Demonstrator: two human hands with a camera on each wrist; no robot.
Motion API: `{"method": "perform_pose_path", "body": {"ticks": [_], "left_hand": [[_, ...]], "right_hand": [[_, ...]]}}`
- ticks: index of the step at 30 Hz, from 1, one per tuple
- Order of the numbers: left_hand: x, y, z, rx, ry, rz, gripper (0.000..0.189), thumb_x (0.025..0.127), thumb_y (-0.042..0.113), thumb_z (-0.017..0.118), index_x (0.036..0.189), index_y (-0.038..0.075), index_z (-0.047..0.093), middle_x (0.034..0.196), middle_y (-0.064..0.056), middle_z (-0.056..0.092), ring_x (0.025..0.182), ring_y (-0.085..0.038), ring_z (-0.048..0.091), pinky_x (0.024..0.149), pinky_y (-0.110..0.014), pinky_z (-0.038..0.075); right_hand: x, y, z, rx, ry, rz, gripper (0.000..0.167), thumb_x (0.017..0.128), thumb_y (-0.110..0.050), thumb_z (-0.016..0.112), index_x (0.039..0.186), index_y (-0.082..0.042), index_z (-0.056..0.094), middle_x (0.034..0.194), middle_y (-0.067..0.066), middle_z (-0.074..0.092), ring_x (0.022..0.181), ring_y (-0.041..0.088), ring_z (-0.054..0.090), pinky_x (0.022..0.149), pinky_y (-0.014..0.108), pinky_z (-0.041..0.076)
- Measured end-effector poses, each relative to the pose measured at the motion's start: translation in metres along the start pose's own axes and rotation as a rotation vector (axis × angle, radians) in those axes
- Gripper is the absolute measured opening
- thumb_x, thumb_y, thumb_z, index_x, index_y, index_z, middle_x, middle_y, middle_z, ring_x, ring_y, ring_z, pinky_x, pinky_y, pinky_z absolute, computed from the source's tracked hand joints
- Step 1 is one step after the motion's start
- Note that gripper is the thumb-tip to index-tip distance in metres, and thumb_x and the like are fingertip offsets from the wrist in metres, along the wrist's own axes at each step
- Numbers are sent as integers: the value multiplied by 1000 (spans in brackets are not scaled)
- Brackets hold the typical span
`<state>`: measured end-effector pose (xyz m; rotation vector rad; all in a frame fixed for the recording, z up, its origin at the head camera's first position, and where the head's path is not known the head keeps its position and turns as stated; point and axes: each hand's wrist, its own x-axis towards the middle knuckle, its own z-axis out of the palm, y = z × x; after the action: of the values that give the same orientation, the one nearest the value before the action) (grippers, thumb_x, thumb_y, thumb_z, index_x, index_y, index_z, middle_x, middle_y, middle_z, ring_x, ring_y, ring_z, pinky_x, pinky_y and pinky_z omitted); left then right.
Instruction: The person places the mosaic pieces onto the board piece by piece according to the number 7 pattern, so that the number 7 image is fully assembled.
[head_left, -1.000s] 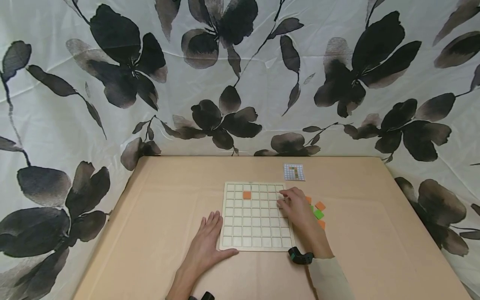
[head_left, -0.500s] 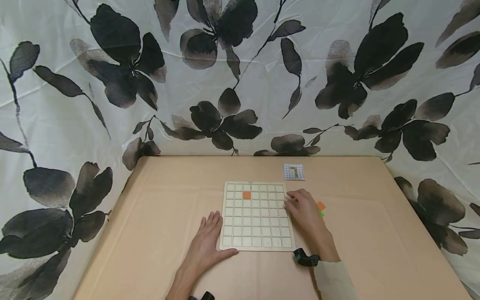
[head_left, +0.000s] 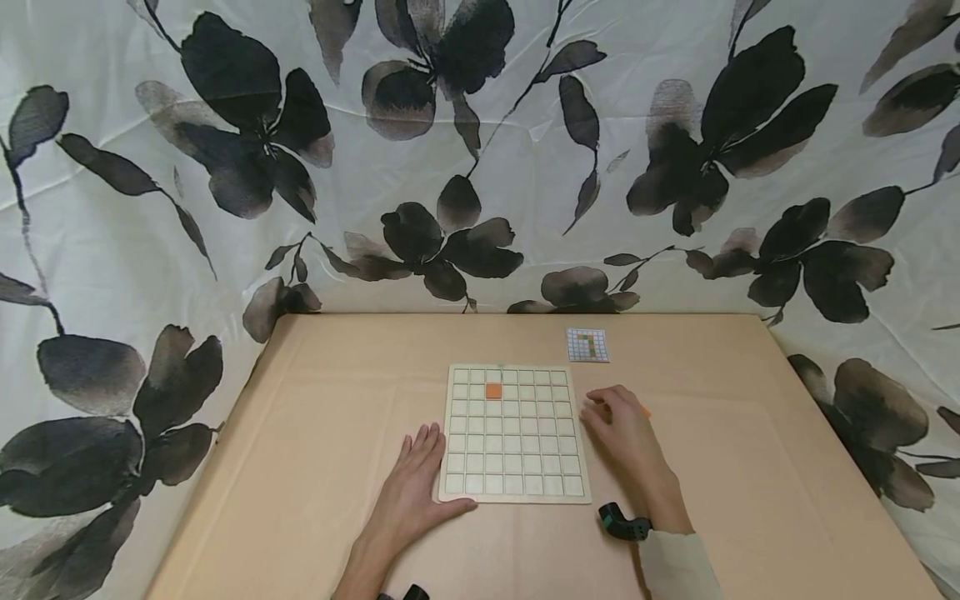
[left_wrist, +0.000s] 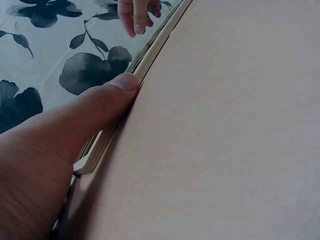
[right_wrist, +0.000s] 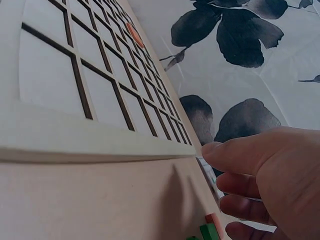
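Observation:
A pale grid board (head_left: 516, 497) lies on the table, with one orange tile (head_left: 492, 391) set in a square of its second row. Along the board's left side rest the straight fingers of my left hand (head_left: 411, 482), and its thumb touches the front edge, as the left wrist view confirms. My right hand (head_left: 621, 427) hovers just off the board's right side, fingers loosely bent, nothing visible between them. Beneath it are loose tiles, mostly hidden in the head view. The right wrist view shows a green tile (right_wrist: 209, 232) and a reddish-orange tile (right_wrist: 212, 218) below the fingers.
A small card (head_left: 587, 344) printed with a coloured grid pattern lies behind the board's right corner. The brown table (head_left: 360, 367) ends at the back against a white cloth (head_left: 480, 92) with dark flowers.
My right hand has drawn back rightward from the board's right edge and now covers nearly all the loose tiles. The left hand and the orange tile on the board stay put.

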<state>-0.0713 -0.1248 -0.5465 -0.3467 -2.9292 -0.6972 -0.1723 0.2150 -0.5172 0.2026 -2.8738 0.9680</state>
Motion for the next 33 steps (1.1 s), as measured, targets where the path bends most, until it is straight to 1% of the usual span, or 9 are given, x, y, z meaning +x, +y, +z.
{"method": "perform_pose_path", "body": {"ticks": [3, 6, 12, 16, 19, 23, 26, 28, 33], "left_hand": [[0, -2, 2, 8, 29, 21, 113, 68, 72, 76, 147, -4, 46, 158, -19, 41, 150, -32, 34, 128, -46, 21], [0, -4, 3, 7, 47, 32, 112, 68, 72, 76, 146, -4, 47, 157, -19, 42, 150, -33, 35, 127, -46, 22], [0, -3, 2, -7, 11, 3, 113, 69, 73, 75, 148, -2, 45, 159, -17, 39, 152, -30, 30, 129, -42, 18], [0, -2, 1, -13, 7, 2, 113, 69, 73, 75, 148, -2, 45, 159, -18, 39, 152, -31, 30, 129, -44, 19], [0, -2, 2, -10, 5, 2, 113, 69, 74, 75, 147, -3, 46, 159, -18, 39, 152, -31, 31, 129, -44, 19], [1, -2, 4, -4, 17, 10, 113, 69, 74, 74, 147, -3, 46, 158, -18, 40, 151, -31, 32, 128, -45, 20], [1, -2, 4, -1, 27, 15, 112, 69, 73, 75, 146, -3, 47, 157, -18, 41, 151, -32, 34, 128, -45, 21], [1, -2, 3, -7, 12, 3, 112, 69, 72, 76, 147, -2, 46, 159, -17, 40, 152, -30, 31, 129, -44, 19], [0, -1, 1, -18, -10, -7, 112, 70, 71, 75, 148, -3, 45, 159, -18, 39, 153, -31, 29, 130, -43, 17]], "right_hand": [[-2, 4, 0, -1, 12, 1, 31, 93, -22, 71, 118, -3, 68, 113, 13, 64, 104, 29, 61, 90, 48, 59], [-3, 9, 0, -4, 18, 10, 31, 94, -23, 71, 118, -3, 68, 113, 13, 65, 105, 30, 62, 93, 48, 59], [-5, 14, -4, -10, 9, 41, 34, 94, -25, 71, 120, -3, 67, 118, 15, 64, 110, 33, 61, 97, 51, 58], [-6, 16, -7, -14, -2, 60, 35, 94, -25, 70, 121, -3, 66, 119, 15, 64, 112, 34, 61, 98, 52, 57], [-7, 20, -9, -14, -6, 56, 36, 93, -25, 71, 122, -3, 66, 119, 15, 65, 112, 34, 61, 99, 52, 56], [-8, 25, -12, -9, -5, 43, 37, 92, -23, 73, 121, -2, 68, 117, 15, 66, 109, 33, 61, 97, 51, 57], [-8, 28, -14, -14, -9, 53, 37, 91, -23, 74, 120, -1, 68, 116, 15, 66, 106, 32, 60, 95, 51, 58], [-8, 30, -16, -22, -15, 68, 36, 91, -23, 74, 119, -1, 67, 116, 15, 65, 106, 32, 60, 95, 52, 58], [-9, 34, -18, -36, -29, 83, 34, 91, -22, 73, 117, -1, 67, 113, 15, 64, 101, 30, 59, 90, 50, 59]]}}
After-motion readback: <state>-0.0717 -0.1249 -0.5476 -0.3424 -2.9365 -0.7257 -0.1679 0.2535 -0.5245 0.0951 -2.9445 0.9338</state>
